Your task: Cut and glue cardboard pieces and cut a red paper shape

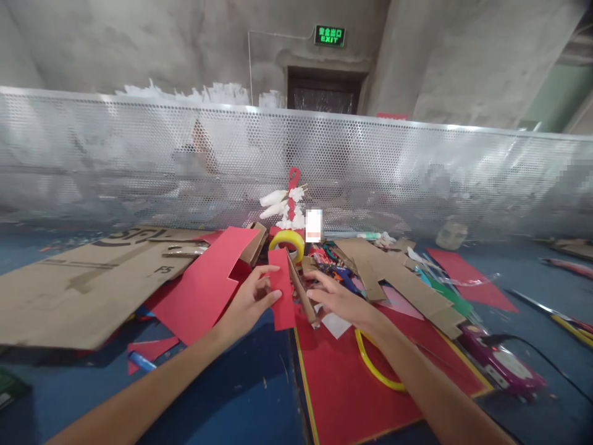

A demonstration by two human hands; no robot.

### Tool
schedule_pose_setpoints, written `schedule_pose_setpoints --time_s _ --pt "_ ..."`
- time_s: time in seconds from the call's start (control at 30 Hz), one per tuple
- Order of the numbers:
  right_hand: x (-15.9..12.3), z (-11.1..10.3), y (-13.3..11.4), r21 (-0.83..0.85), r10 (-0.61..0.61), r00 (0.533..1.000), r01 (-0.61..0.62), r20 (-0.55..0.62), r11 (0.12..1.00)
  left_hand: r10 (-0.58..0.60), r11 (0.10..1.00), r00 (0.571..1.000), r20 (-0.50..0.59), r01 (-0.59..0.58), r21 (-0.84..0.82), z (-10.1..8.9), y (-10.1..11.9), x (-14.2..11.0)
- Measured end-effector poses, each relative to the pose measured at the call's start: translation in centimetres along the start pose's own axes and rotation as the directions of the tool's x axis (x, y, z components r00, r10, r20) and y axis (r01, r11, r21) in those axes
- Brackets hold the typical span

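Note:
My left hand (pixel 252 301) pinches a small upright piece of red paper (pixel 282 303) between thumb and fingers. My right hand (pixel 340 300) rests just right of it, fingers curled near a brown cardboard strip (pixel 303 300) that leans against the red piece; whether the fingers grip the strip is hidden. A roll of yellow tape (pixel 287 244) sits just behind the red piece. Both hands hover over a red board (pixel 343 383) lying on the blue table.
Large cardboard sheet (pixel 78 284) and a red card sheet (pixel 206 287) lie at left. Cardboard offcuts (pixel 393 272), a yellow loop (pixel 373 364) and a purple glue gun (pixel 498 361) with black cord are at right. A perforated metal screen (pixel 417 167) closes the table's far side.

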State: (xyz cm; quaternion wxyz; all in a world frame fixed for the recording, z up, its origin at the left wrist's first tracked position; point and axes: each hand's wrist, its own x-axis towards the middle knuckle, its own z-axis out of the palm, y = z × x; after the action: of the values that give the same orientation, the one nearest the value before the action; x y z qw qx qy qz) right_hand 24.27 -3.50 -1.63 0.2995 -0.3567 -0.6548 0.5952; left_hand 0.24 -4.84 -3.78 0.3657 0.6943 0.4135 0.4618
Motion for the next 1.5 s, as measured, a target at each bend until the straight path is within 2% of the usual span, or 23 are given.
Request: schedule_pose_setpoints --time_s 0.1,0.27,0.37,0.47,0.57,0.67,0.8,0.9,0.97,1.03,1.2,1.4,1.5 --pt "0.0 1.4 0.1 0.136 -0.019 0.997 0.008 0.075 0.991 -0.042 0.991 0.999 0.007 0.042 -0.126 0.6 -0.2 -0.1" --pt "0.1 2.4 0.1 0.190 -0.020 0.997 0.005 0.080 0.982 -0.046 0.993 0.999 0.014 0.047 -0.105 0.8 -0.6 -0.2" --pt "0.2 2.6 0.4 0.131 -0.047 0.999 0.044 0.019 0.990 -0.040 0.999 0.997 0.069 0.041 -0.018 0.8 -0.1 -0.4" --pt "0.4 2.8 0.9 0.093 -0.063 0.997 0.067 -0.038 0.993 0.005 0.997 0.996 0.088 -0.012 0.078 0.9 0.4 -0.8" --pt "0.7 2.7 1.3 0.134 -0.079 0.987 0.097 -0.138 0.986 0.044 0.999 0.997 0.058 -0.046 0.024 1.0 0.5 -0.8" --pt "1.1 2.3 1.5 0.153 -0.126 0.967 0.162 -0.221 0.975 -0.020 0.999 0.993 0.116 0.025 -0.039 1.0 0.2 -0.8" --pt "1.5 1.6 1.3 0.200 -0.150 0.951 0.208 -0.272 0.958 -0.081 0.997 0.977 0.197 0.081 0.008 0.7 0.0 -0.8" --pt "1.5 0.7 1.0 0.237 -0.155 0.904 0.265 -0.399 0.935 -0.068 0.993 0.972 0.223 0.043 0.113 0.5 0.4 -0.9" --pt "1.4 0.1 0.8 0.199 -0.168 0.870 0.287 -0.463 0.937 -0.059 0.987 0.969 0.241 0.020 0.163 0.3 0.7 -0.9" --pt "1.3 -0.4 0.7 0.154 -0.185 0.865 0.285 -0.466 0.946 -0.057 0.982 0.971 0.230 0.013 0.189 0.2 0.7 -0.9" --pt "1.0 -0.7 0.4 0.115 -0.197 0.888 0.266 -0.416 0.957 -0.049 0.984 0.984 0.170 0.018 0.180 0.0 0.3 -0.7" --pt "0.9 -0.5 0.0 0.088 -0.223 0.890 0.279 -0.398 0.956 -0.001 0.968 0.983 0.182 -0.045 0.246 -0.3 0.3 -0.5" --pt "0.8 -0.5 -0.1 0.086 -0.228 0.894 0.281 -0.385 0.956 -0.020 0.966 0.983 0.183 -0.028 0.257 -0.4 0.4 -0.5"
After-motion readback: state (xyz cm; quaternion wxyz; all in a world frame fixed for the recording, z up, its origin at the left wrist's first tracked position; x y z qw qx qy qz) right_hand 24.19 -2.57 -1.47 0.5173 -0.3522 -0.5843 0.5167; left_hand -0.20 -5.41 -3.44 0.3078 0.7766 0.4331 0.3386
